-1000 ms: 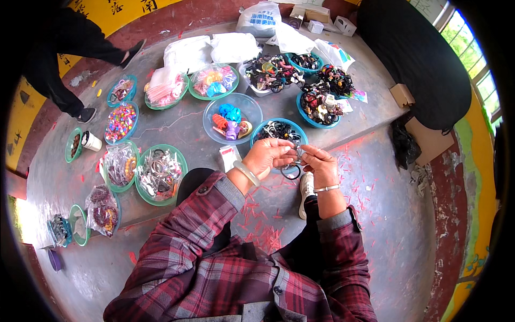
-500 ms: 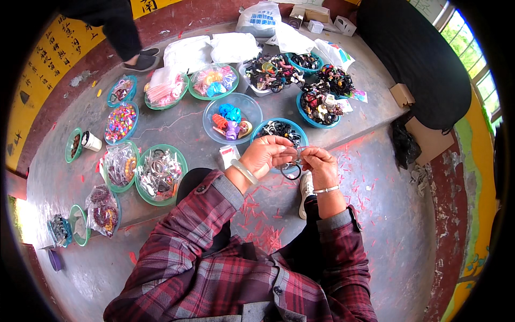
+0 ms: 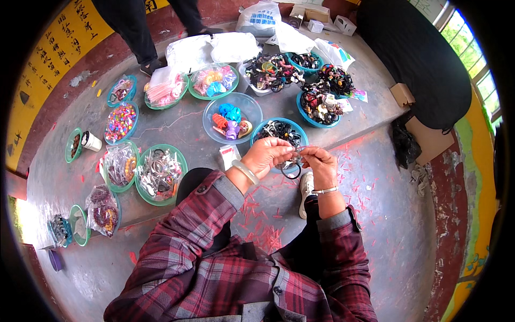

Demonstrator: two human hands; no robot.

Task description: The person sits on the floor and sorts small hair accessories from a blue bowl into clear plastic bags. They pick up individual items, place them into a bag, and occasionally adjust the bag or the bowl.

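Note:
My left hand (image 3: 263, 156) and my right hand (image 3: 321, 167) meet fingertip to fingertip before my knees, both in a pinch. Between them hangs a black hair tie (image 3: 291, 173), its loop dangling below the fingers. Something small, thin and reddish shows at the fingertips, too small to name. Just behind my hands stands a blue bowl (image 3: 307, 140) of black and white hair ties, partly hidden by my fingers. A small white card with red print (image 3: 229, 155) lies left of that bowl, close to my left wrist.
A clear bowl (image 3: 208, 121) of colourful hair clips stands further back. Other bowls hold beads, bagged items and hair ties, including a green bowl (image 3: 183, 185) at left. Red scraps (image 3: 265, 236) litter the floor. Another person's legs (image 3: 129, 32) stand at the far left.
The other person at the back has stepped right, and both legs now show. My hands stay in nearly the same place, with the fingertips slightly closer together.

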